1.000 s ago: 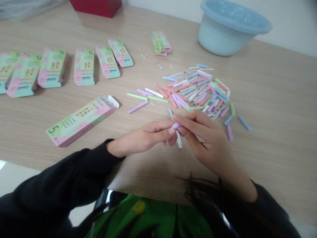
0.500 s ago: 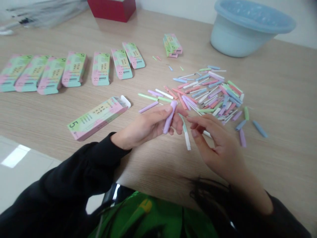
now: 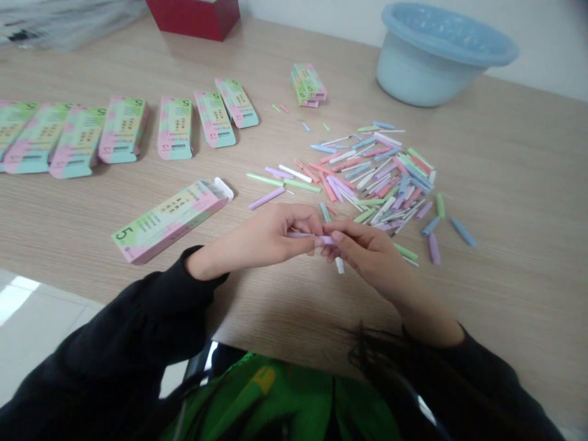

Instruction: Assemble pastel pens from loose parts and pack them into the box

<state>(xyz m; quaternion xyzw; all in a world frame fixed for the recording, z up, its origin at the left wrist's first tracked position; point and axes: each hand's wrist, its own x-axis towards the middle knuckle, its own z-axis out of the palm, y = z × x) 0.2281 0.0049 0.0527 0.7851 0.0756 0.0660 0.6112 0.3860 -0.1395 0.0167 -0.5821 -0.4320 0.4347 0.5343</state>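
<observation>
A slim purple plastic tube lies level between my two hands, above the table's front part. My left hand pinches its left part between thumb and fingers. At the other end, my right hand has thumb and fingers closed on the tube, its fingertips meeting those of my left. A small stick with a white end shows beneath the hands, partly hidden by them. Just beyond, a pile of small tubes and thin white sticks in purple, pink, green, blue and white spreads over the table.
An open-ended pastel carton marked 5 lies left of my hands. Several similar cartons stand in a row at the back left. Two stacked cartons, a light blue basin and a red box are farther back.
My right hand has come left and closed on the purple tube, which has turned from upright to level. The view has shifted slightly to the right.
</observation>
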